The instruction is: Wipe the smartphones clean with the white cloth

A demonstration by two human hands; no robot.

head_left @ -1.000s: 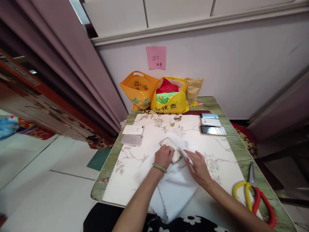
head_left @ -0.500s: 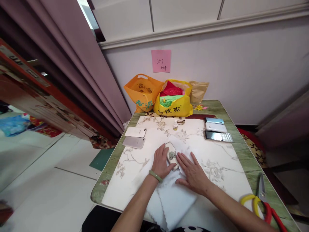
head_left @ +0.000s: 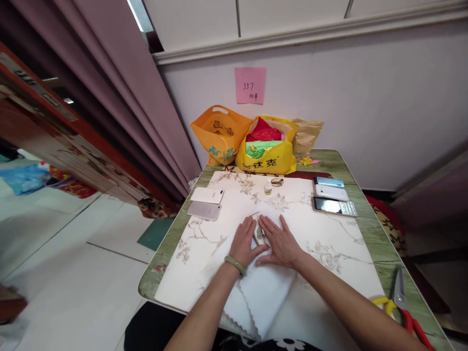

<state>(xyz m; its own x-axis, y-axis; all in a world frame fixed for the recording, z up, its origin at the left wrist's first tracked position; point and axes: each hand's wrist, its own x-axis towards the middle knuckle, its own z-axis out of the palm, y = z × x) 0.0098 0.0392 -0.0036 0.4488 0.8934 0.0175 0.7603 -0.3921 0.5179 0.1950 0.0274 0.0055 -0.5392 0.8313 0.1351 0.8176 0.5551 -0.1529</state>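
Note:
A small cream-coloured, phone-like device (head_left: 259, 235) with a grey rounded patch lies on a white cloth (head_left: 268, 297) that has a wavy-cut edge. My left hand (head_left: 244, 243), a green bangle at its wrist, rests along the device's left side with fingers stretched out and the thumb below it. From the right, my right hand (head_left: 281, 243) lies flat with fingers extended, over a fold of the cloth at the device's side. Between them the hands and cloth hide much of the device. Neither hand wraps round it.
Two phones (head_left: 206, 195) lie at the left, and several more phones (head_left: 331, 191) at the right. A small bottle (head_left: 268, 187) stands beyond the cloth. Scissors (head_left: 400, 297) sit near the right edge. An orange bag (head_left: 221, 131) and a yellow bag (head_left: 268, 161) stand at the back.
My right hand has moved left and slightly forward, bringing the cloth against the device and covering more of it. My left hand's fingers now lie straighter beside it.

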